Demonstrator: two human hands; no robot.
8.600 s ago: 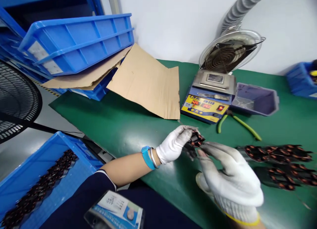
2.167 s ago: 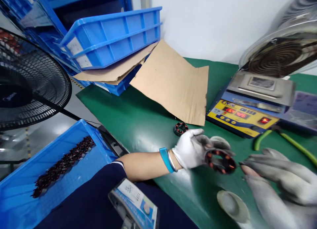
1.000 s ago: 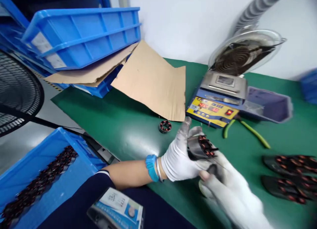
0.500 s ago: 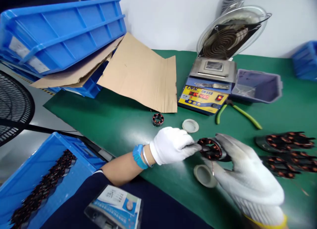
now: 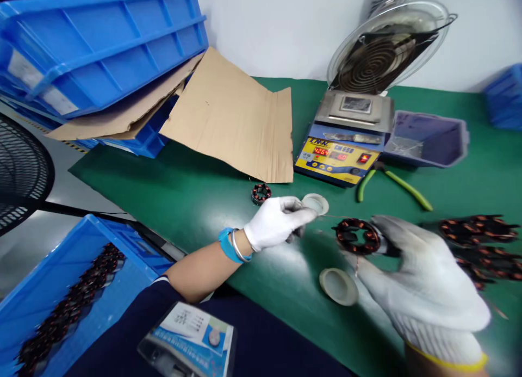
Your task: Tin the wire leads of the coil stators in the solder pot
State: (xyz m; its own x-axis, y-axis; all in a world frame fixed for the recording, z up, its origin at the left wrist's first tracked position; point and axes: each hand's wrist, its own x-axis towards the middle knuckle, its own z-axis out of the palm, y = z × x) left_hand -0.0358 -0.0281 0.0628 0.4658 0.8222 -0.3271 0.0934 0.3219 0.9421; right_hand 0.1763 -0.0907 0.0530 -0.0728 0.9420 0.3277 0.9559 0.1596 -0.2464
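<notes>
My right hand (image 5: 411, 279), in a white glove, grips a black stator ring with copper coils (image 5: 356, 236) above the green mat. My left hand (image 5: 277, 223), also gloved, is pinched shut on a thin wire that runs from the ring toward its fingertips. Close beyond the left fingers lies a round white cap (image 5: 316, 203). A second white cap (image 5: 338, 285) rests on the mat just below the ring. Another stator (image 5: 261, 193) lies alone on the mat to the left.
A solder pot with a yellow panel (image 5: 338, 156), green-handled pliers (image 5: 393, 182), a grey bin (image 5: 426, 144) and a fume fan (image 5: 379, 56) stand behind. Rows of stators (image 5: 477, 246) lie at right. Cardboard (image 5: 232, 121), stacked blue trays (image 5: 98, 45), and a blue tray of stators (image 5: 61, 311) are left.
My hands have drawn apart: the left hand let go of the ring and pulled left with the wire, while the right hand keeps the ring.
</notes>
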